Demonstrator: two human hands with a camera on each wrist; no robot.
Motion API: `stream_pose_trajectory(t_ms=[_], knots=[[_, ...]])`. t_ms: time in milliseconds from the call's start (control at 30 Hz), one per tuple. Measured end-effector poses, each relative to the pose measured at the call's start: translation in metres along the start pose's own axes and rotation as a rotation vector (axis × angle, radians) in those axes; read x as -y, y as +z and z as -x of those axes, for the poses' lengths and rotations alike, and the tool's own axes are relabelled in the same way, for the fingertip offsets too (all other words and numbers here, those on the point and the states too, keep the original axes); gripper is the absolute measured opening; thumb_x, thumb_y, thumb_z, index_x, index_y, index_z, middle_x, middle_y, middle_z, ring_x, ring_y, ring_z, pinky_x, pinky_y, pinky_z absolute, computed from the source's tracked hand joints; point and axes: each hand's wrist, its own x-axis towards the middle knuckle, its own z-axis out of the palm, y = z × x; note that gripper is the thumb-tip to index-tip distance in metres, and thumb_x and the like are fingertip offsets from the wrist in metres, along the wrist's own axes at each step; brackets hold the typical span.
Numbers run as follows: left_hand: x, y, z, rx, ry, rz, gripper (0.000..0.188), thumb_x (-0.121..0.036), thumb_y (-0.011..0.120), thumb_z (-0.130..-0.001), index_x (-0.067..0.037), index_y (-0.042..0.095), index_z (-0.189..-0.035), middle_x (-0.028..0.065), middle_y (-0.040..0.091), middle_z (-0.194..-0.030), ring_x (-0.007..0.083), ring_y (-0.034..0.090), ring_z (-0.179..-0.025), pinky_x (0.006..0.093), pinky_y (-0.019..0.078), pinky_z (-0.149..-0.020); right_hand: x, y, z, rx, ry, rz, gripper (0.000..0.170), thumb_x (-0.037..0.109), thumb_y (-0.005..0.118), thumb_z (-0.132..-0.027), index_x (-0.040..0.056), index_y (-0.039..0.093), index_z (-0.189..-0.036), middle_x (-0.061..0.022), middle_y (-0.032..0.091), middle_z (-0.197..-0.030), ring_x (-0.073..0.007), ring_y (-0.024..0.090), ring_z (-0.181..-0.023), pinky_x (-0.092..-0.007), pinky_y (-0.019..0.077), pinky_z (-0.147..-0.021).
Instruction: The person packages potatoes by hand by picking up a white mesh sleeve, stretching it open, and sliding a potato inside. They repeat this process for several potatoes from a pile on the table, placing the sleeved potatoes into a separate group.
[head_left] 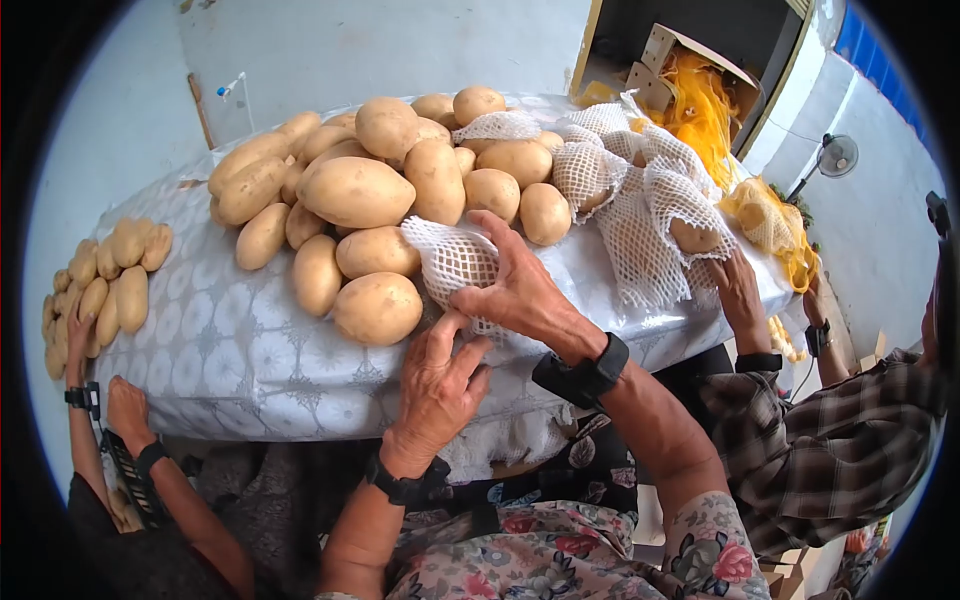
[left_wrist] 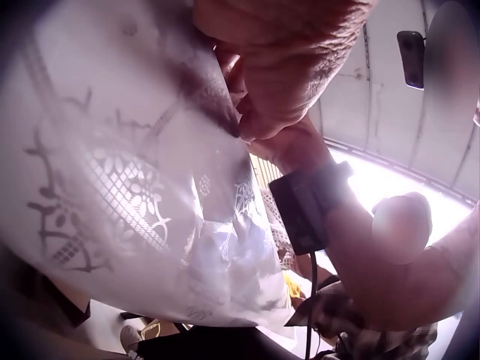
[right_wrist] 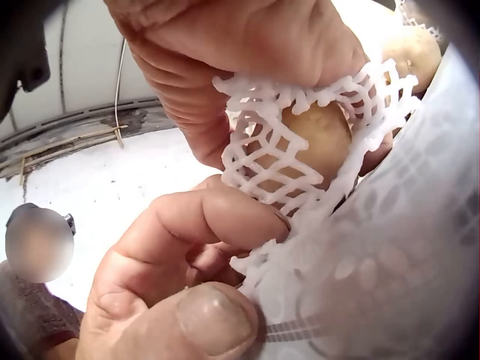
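A potato in a white foam net sleeve (head_left: 455, 262) lies at the near side of the potato pile. My right hand (head_left: 525, 290) grips it from above, fingers on the far side and thumb on the near side. In the right wrist view the potato (right_wrist: 319, 142) shows through the sleeve's open end. My left hand (head_left: 437, 385) is below, its curled index finger and thumb pinching the sleeve's loose edge (right_wrist: 259, 262). The left wrist view shows the heel of my left hand (left_wrist: 285, 60), with its fingertips mostly hidden.
Bare potatoes (head_left: 358, 192) are heaped on the patterned tablecloth (head_left: 230, 350). Netted potatoes (head_left: 590, 175) and foam sleeves (head_left: 635, 240) lie to the right. Other people's hands work at a small potato pile (head_left: 125, 250) on the left and at the right end, near yellow mesh (head_left: 700, 100).
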Motion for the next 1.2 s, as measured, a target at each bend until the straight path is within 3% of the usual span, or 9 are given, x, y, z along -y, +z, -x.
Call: stream_pose_trajectory(t_ms=[167, 367, 467, 533, 700, 800, 1000, 1133, 1200], knots=[[-0.006, -0.003, -0.003, 0.021, 0.012, -0.043, 0.035, -0.008, 0.073, -0.065, -0.007, 0.063, -0.098, 0.0109, 0.047, -0.121, 0.0283, 0.050, -0.109, 0.0429, 0.0403, -0.092, 0.003, 0.004, 0.001, -0.034, -0.055, 0.139, 0.077, 0.026, 0.074, -0.068, -0.0020, 0.040, -0.130, -0.0209, 0.050, -0.121, -0.0291, 0.054, -0.108, -0.0363, 0.0453, -0.092], [-0.001, -0.004, -0.003, 0.040, 0.072, -0.062, 0.040, -0.008, 0.073, -0.064, -0.008, 0.060, -0.102, 0.0087, 0.050, -0.119, 0.0275, 0.050, -0.110, 0.0430, 0.0371, -0.095, 0.010, -0.015, -0.001, 0.046, 0.107, -0.358, 0.076, 0.012, 0.072, -0.067, -0.0007, 0.035, -0.132, -0.0222, 0.052, -0.119, -0.0304, 0.058, -0.103, -0.0363, 0.0511, -0.086], [0.002, -0.001, -0.002, 0.043, 0.091, -0.085, 0.043, -0.009, 0.073, -0.063, -0.009, 0.058, -0.103, 0.0079, 0.053, -0.116, 0.0273, 0.049, -0.110, 0.0425, 0.0362, -0.096, 0.015, -0.064, -0.015, -0.118, 0.094, -0.390, 0.079, 0.008, 0.075, -0.067, -0.0050, 0.032, -0.132, -0.0222, 0.055, -0.113, -0.0262, 0.062, -0.093, -0.0319, 0.0565, -0.076], [0.003, 0.001, -0.003, 0.046, 0.094, -0.086, 0.044, -0.009, 0.074, -0.063, -0.010, 0.058, -0.104, 0.0073, 0.054, -0.114, 0.0270, 0.049, -0.111, 0.0426, 0.0355, -0.097, 0.034, -0.101, -0.026, -0.314, 0.005, -0.252, 0.074, 0.014, 0.075, -0.069, -0.0075, 0.035, -0.128, -0.0232, 0.055, -0.112, -0.0261, 0.063, -0.090, -0.0314, 0.0568, -0.075], [-0.001, 0.003, -0.004, 0.044, 0.081, -0.098, 0.043, -0.010, 0.073, -0.064, -0.010, 0.058, -0.104, 0.0064, 0.055, -0.114, 0.0265, 0.049, -0.112, 0.0431, 0.0345, -0.097, -0.034, -0.164, -0.079, -0.641, -0.073, 0.847, 0.057, 0.019, 0.068, -0.075, 0.0064, 0.044, -0.125, -0.0230, 0.048, -0.124, -0.0357, 0.054, -0.109, -0.0432, 0.0486, -0.087], [-0.001, 0.002, -0.004, 0.039, 0.091, -0.107, 0.043, -0.010, 0.072, -0.064, -0.011, 0.057, -0.105, 0.0061, 0.055, -0.115, 0.0260, 0.049, -0.113, 0.0430, 0.0344, -0.097, -0.066, -0.158, -0.067, -0.262, 0.231, 1.101, 0.066, 0.024, 0.066, -0.074, 0.0170, 0.041, -0.134, -0.0202, 0.043, -0.132, -0.0398, 0.041, -0.123, -0.0506, 0.0345, -0.099], [0.000, -0.002, -0.004, 0.049, 0.116, -0.078, 0.041, -0.009, 0.071, -0.065, -0.010, 0.057, -0.103, 0.0063, 0.056, -0.114, 0.0267, 0.051, -0.111, 0.0428, 0.0364, -0.096, -0.081, -0.162, -0.072, -0.344, 0.220, 1.062, 0.067, 0.028, 0.065, -0.075, 0.0159, 0.041, -0.136, -0.0193, 0.044, -0.134, -0.0371, 0.039, -0.126, -0.0538, 0.0332, -0.101], [0.010, -0.024, 0.006, -0.329, 0.121, 0.097, 0.026, -0.006, 0.067, -0.073, -0.008, 0.061, -0.099, 0.0085, 0.060, -0.105, 0.0287, 0.056, -0.102, 0.0417, 0.0444, -0.090, -0.068, -0.166, -0.042, -0.488, -0.241, 0.812, 0.044, 0.025, 0.064, -0.081, 0.0091, 0.057, -0.121, -0.0181, 0.057, -0.121, -0.0296, 0.056, -0.111, -0.0389, 0.0437, -0.095], [0.020, -0.043, 0.006, -0.459, 0.067, -0.098, 0.027, -0.004, 0.065, -0.074, -0.006, 0.061, -0.101, 0.0106, 0.062, -0.103, 0.0323, 0.058, -0.099, 0.0429, 0.0465, -0.087, -0.012, -0.136, 0.007, -0.458, -0.098, 0.293, 0.036, 0.027, 0.064, -0.085, 0.0050, 0.061, -0.113, -0.0140, 0.065, -0.107, -0.0224, 0.063, -0.095, -0.0307, 0.0488, -0.084]])
